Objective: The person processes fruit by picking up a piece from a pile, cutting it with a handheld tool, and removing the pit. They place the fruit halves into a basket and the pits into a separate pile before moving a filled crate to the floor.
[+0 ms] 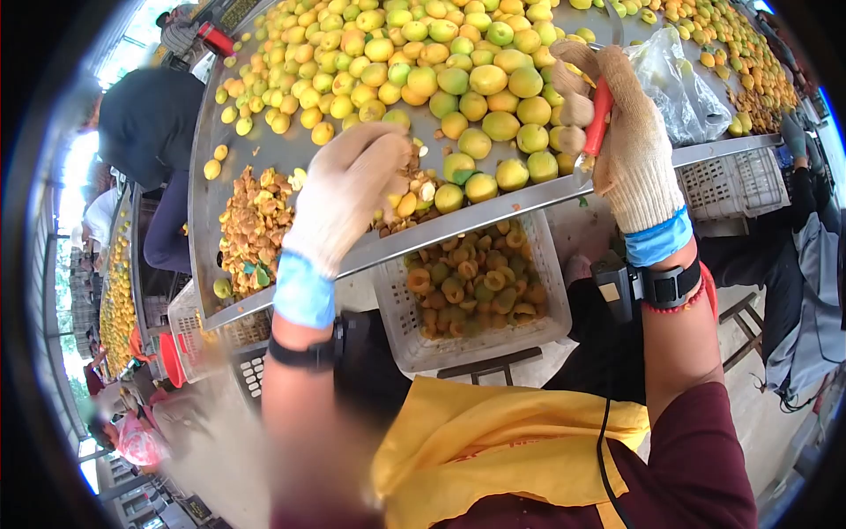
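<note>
My left hand (348, 189), in a cream knit glove with a blue cuff, is over the near edge of the metal table (388, 240). Its fingers curl down among pits and fruit pieces; whatever they hold is hidden. A red-handled tool (598, 116) is gripped in my gloved right hand (617, 123), above the table's front rim; its working end is mostly hidden. Whole yellow-green apricots (489, 79) lie heaped beyond and between my hands. Left of my left hand is a pile of brownish pits and scraps (251, 225).
Below the rim, a white plastic crate (388, 304) contains halved apricots (480, 286). A clear plastic bag (679, 88) lies right of my right hand. Another white crate (731, 185) stands under the table at right. A person in dark clothing (154, 123) is at the left.
</note>
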Motion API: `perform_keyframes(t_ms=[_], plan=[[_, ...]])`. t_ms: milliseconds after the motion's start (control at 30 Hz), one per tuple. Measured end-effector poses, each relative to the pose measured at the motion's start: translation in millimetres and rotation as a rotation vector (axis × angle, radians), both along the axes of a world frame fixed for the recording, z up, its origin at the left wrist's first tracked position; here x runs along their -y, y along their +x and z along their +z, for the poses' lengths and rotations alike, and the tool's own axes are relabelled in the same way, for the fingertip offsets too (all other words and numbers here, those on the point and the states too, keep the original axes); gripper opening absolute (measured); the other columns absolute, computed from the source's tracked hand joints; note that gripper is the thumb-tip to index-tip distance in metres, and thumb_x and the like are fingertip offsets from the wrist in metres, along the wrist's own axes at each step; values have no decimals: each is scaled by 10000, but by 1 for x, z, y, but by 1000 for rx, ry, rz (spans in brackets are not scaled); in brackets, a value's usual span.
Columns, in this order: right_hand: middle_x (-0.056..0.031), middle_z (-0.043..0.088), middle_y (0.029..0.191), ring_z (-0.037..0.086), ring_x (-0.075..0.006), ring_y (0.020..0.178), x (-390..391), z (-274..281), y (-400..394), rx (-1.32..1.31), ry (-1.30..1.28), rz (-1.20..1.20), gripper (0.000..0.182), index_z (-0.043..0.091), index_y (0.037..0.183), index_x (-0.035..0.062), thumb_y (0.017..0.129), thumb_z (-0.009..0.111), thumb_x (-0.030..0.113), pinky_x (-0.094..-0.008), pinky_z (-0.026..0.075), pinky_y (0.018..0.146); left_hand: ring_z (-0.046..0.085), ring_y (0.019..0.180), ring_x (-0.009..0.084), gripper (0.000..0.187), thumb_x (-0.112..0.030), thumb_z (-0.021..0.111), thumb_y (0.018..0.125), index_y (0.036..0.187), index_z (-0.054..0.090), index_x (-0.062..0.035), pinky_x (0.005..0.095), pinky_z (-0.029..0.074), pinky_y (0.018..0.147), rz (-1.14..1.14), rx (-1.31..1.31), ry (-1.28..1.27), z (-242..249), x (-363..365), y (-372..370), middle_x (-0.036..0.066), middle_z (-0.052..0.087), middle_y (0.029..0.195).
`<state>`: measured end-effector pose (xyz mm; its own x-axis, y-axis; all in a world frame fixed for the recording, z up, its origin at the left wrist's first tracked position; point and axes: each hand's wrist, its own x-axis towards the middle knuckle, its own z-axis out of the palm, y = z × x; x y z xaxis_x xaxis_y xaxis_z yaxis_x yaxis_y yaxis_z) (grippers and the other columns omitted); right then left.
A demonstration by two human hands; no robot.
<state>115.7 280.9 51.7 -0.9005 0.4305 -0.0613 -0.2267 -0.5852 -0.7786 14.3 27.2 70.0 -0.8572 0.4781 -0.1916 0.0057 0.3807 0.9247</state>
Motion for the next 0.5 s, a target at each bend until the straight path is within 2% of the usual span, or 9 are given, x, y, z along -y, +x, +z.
perform_keyframes(t_ms=[33,67,133,167,233,333,367,433,500], plan=[[-66,733,926,575,-79,614,-9,-5,-1,-71,-43,44,412,680,1183,14,1068,550,389,-251,487,502,674,784,134,427,-216,568,997,1346,617,25,259,556,640,-95,-36,-79,2,-16,-13,80,700,1043],[-47,714,881,541,-60,589,-13,-9,0,-10,-65,31,407,685,1156,22,1069,546,394,-236,455,483,674,784,134,427,-216,568,997,1346,617,25,259,556,640,-104,-44,-82,-2,-32,-30,80,700,1043],[9,656,797,448,-28,534,-9,-5,2,82,-96,27,344,694,1060,42,1063,545,352,-207,373,448,709,955,205,464,-224,605,964,1385,602,-29,331,582,828,-102,-505,-397,-24,-65,-66,125,704,1166],[9,656,797,448,-28,534,-9,-3,1,78,-100,17,344,694,1060,42,1063,545,352,-207,373,448,709,955,205,464,-224,605,964,1385,602,-29,331,582,828,-112,-510,-398,-33,-79,-84,125,704,1166],[24,650,796,426,-21,533,-11,-2,2,72,-47,12,307,693,1034,44,1046,555,318,-204,354,447,654,1200,297,540,-265,655,923,1425,580,-83,394,517,1023,-249,-864,-875,-49,-98,-110,176,650,1342],[34,614,782,423,-31,527,-11,0,4,106,-10,22,322,687,1084,37,1048,548,325,-210,342,444,596,1264,386,551,-272,671,908,1410,575,-66,445,507,1040,-279,-881,-958,-66,-108,-119,227,630,1353],[51,582,777,387,-17,525,-8,3,5,184,50,12,349,687,1142,33,1072,527,335,-199,318,442,596,1264,386,551,-272,671,908,1410,575,-66,445,507,1040,-292,-885,-960,-67,-104,-122,227,630,1353],[29,581,754,462,-48,531,-1,7,11,189,143,3,398,690,1121,37,1079,507,388,-222,381,444,620,1252,350,581,-217,672,905,1453,545,-72,437,514,1039,-221,-831,-646,-59,-91,-114,214,647,1316],[6,582,743,517,-85,521,6,15,16,260,93,156,497,690,1097,29,1085,475,477,-250,422,437,651,1213,321,584,-149,629,921,1481,516,-24,445,538,1012,-138,-219,-61,-45,-75,-98,211,658,1293]])
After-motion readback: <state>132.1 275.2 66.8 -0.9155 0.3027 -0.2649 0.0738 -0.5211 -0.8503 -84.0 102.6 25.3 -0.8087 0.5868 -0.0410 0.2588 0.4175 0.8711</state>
